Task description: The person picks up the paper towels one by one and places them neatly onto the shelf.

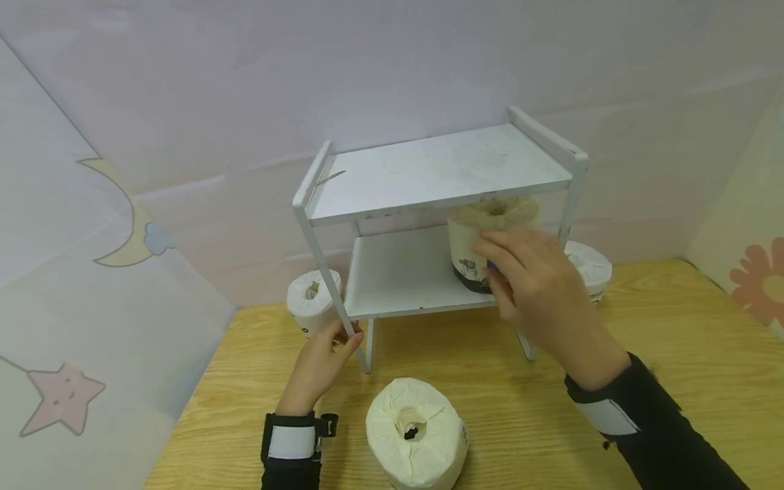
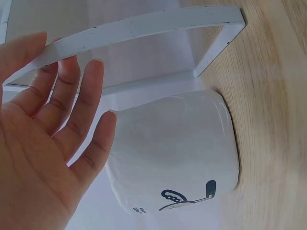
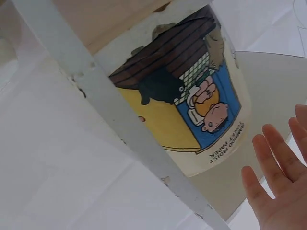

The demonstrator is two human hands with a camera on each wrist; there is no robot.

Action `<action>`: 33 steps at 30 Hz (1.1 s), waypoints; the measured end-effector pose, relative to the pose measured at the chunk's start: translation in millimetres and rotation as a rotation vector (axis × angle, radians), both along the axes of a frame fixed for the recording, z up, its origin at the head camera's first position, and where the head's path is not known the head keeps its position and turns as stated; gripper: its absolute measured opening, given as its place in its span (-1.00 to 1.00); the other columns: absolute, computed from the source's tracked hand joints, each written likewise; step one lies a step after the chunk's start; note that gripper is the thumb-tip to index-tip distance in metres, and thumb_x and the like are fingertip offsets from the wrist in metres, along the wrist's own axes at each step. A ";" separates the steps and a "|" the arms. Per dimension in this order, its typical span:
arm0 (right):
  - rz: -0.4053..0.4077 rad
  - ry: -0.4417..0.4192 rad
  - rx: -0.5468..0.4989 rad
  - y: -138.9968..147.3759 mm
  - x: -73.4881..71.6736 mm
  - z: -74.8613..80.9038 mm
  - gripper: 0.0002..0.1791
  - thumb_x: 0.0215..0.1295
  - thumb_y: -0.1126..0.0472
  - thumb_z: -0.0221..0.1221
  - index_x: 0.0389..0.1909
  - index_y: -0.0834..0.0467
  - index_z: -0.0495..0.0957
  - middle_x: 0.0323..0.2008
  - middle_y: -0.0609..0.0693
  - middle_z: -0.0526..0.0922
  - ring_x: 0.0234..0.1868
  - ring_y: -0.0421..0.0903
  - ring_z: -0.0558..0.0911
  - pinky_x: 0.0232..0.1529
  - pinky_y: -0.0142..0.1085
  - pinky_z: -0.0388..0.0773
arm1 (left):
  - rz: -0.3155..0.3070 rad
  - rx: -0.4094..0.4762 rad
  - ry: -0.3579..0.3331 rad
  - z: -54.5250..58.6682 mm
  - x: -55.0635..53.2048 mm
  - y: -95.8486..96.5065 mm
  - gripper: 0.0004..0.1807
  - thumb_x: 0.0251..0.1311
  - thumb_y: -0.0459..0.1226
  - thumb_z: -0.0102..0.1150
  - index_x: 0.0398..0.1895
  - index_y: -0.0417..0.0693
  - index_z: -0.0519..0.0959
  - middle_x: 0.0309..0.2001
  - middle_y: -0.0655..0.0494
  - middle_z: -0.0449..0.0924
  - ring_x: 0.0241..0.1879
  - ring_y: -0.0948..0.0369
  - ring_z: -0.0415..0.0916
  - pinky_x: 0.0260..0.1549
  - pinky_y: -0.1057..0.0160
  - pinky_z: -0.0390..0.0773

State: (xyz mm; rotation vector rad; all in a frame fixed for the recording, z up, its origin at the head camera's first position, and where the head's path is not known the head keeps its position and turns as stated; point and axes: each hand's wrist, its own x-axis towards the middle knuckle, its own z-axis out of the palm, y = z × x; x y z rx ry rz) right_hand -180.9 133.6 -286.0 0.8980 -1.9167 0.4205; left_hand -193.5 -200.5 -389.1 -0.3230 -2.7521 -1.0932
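A white two-tier shelf rack (image 1: 422, 167) stands on the wooden table. My left hand (image 1: 318, 367) holds the lower part of its left front leg (image 1: 321, 262), thumb on one side and fingers on the other, as the left wrist view also shows. On the lower tier's right side sits a wrapped toilet paper roll (image 1: 461, 238), upright, with a cartoon print (image 3: 206, 105). My right hand (image 1: 542, 292) is in front of this roll; in the right wrist view its extended fingers (image 3: 274, 158) are apart from the roll, holding nothing.
One wrapped roll (image 1: 416, 435) stands on the table in front of the rack. Another roll (image 1: 312, 309) is beside the rack's left legs, and one more (image 1: 591, 269) is behind its right side. A pale wall (image 1: 245, 82) rises behind the table (image 1: 674, 354).
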 end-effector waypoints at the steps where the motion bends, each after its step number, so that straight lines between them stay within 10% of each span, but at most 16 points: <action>1: 0.010 0.001 -0.003 -0.5 1.8 -0.6 -0.59 0.14 0.50 0.27 0.06 0.38 0.56 0.04 0.28 0.60 0.06 0.27 0.54 0.15 0.06 0.39 | 0.000 0.000 0.000 -0.2 0.0 0.0 -0.83 0.37 -0.08 0.19 -0.11 0.10 0.62 -0.24 0.22 0.63 -0.08 0.11 0.58 -0.10 -0.07 0.53; 10: 0.029 0.055 -0.001 -8.9 26.7 -5.4 -0.60 0.56 0.16 -0.10 -0.04 0.36 0.62 -0.05 0.26 0.66 -0.03 0.24 0.60 0.06 0.05 0.44 | -0.011 0.012 0.010 -0.5 -1.3 2.6 -0.83 0.37 -0.08 0.19 -0.10 0.10 0.63 -0.24 0.22 0.62 -0.06 0.10 0.57 -0.07 -0.09 0.53; 33: 0.170 0.114 0.063 -41.5 72.2 -41.3 -0.67 0.54 0.21 -0.10 -0.12 0.24 0.64 -0.11 0.11 0.71 -0.14 0.05 0.68 -0.11 -0.05 0.55 | -0.006 0.005 0.003 -1.8 -1.6 1.7 -0.79 0.37 -0.05 0.18 -0.09 0.09 0.63 -0.25 0.23 0.63 -0.04 0.09 0.58 -0.07 -0.10 0.53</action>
